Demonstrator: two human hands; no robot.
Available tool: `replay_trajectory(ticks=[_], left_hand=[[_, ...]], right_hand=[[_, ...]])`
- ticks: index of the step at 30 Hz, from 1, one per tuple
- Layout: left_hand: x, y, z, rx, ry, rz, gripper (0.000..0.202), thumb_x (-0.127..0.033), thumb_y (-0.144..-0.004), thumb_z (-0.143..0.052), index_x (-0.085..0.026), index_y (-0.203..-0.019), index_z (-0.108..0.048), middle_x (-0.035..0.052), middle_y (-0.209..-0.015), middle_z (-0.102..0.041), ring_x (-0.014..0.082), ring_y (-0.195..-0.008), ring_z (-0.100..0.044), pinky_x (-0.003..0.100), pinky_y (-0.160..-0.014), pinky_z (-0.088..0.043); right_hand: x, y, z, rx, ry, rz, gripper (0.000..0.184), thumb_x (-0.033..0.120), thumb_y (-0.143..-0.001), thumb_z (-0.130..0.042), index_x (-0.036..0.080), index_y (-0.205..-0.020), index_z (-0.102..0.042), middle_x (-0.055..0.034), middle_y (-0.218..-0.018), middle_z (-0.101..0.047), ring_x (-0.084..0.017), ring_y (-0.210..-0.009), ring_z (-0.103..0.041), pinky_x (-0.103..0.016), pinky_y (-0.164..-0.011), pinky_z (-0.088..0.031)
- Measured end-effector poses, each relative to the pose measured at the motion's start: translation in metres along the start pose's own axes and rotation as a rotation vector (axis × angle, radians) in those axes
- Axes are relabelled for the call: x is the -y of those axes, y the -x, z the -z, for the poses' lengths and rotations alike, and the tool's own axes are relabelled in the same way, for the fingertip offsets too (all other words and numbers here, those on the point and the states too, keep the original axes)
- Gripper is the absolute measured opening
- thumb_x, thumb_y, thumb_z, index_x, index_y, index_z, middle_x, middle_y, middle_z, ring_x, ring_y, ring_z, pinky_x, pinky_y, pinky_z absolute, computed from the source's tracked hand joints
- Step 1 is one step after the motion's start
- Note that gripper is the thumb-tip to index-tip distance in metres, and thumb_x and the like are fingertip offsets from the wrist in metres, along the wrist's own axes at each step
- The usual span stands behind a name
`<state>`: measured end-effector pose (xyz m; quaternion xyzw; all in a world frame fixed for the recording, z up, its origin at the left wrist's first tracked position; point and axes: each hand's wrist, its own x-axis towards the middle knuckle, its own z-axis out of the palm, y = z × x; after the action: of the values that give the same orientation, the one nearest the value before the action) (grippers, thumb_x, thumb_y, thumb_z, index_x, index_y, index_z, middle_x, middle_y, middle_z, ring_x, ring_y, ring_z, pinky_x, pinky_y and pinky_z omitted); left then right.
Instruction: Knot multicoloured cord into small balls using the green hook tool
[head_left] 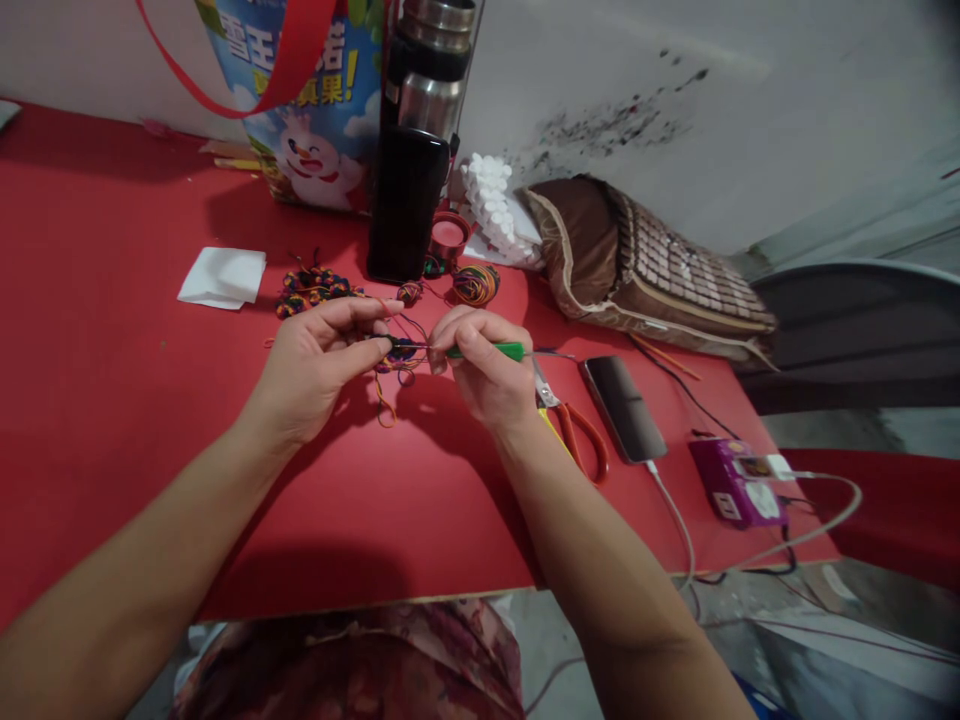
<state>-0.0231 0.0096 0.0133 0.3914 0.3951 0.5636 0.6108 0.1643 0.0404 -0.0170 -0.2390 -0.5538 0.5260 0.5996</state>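
Observation:
Over the red table, my left hand (pixel 319 365) pinches a small crocheted piece (pixel 401 350) of dark multicoloured yarn between thumb and fingers. Loose strands and an orange loop hang below it. In my right hand (pixel 487 360) is a crochet hook (pixel 510 351) with a green handle, held like a pen. Its thin metal shaft points left and reaches the yarn piece; the tip is hidden in the yarn. Behind my left hand lies a heap of knotted multicoloured yarn (pixel 311 288). A multicoloured yarn ball (pixel 476 285) sits beyond my right hand, with a smaller ball (pixel 409 292) near my left fingertips.
A black phone (pixel 407 205) leans upright against a steel flask (pixel 431 95) beside a printed bag (pixel 315 150). Right of my hands lie red-handled scissors (pixel 585 440), a charging phone (pixel 624 408) and a purple box (pixel 735 482). A brown cushion (pixel 652 260) rests by the wall; folded paper (pixel 223 277) lies left.

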Motion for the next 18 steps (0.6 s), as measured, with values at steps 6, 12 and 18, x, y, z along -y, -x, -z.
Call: replay_trajectory(ticks=[6, 12, 18], left_hand=[[-0.0002, -0.0018, 0.0013, 0.015, 0.003, 0.01, 0.028, -0.008, -0.076, -0.086, -0.019, -0.101, -0.089, 0.0036, -0.083, -0.075, 0.0127, -0.058, -0.065, 0.026, -0.053, -0.057], [-0.0004, -0.002, 0.0018, 0.011, 0.023, 0.028, 0.028, -0.007, -0.073, -0.087, -0.018, -0.1, -0.089, 0.0041, -0.084, -0.075, 0.0133, -0.061, -0.067, 0.027, -0.056, -0.059], [-0.0009, -0.0024, 0.0027, 0.026, 0.02, 0.012, 0.028, -0.007, -0.074, -0.086, -0.019, -0.099, -0.09, 0.0039, -0.084, -0.076, 0.0128, -0.064, -0.068, 0.024, -0.057, -0.059]], right_hand=[[0.0007, -0.0001, -0.0002, -0.024, 0.026, -0.022, 0.033, 0.052, -0.089, -0.088, 0.023, -0.073, -0.083, -0.0013, -0.071, -0.071, -0.013, -0.057, -0.065, -0.028, -0.054, -0.053], [0.0019, -0.0005, -0.0001, 0.007, 0.03, -0.012, 0.034, 0.051, -0.091, -0.087, 0.022, -0.073, -0.083, -0.0013, -0.068, -0.069, -0.013, -0.056, -0.064, -0.028, -0.054, -0.052], [0.0012, -0.0006, 0.0001, 0.012, 0.019, -0.005, 0.032, 0.048, -0.091, -0.086, 0.022, -0.074, -0.084, -0.0013, -0.069, -0.07, -0.013, -0.056, -0.064, -0.028, -0.053, -0.052]])
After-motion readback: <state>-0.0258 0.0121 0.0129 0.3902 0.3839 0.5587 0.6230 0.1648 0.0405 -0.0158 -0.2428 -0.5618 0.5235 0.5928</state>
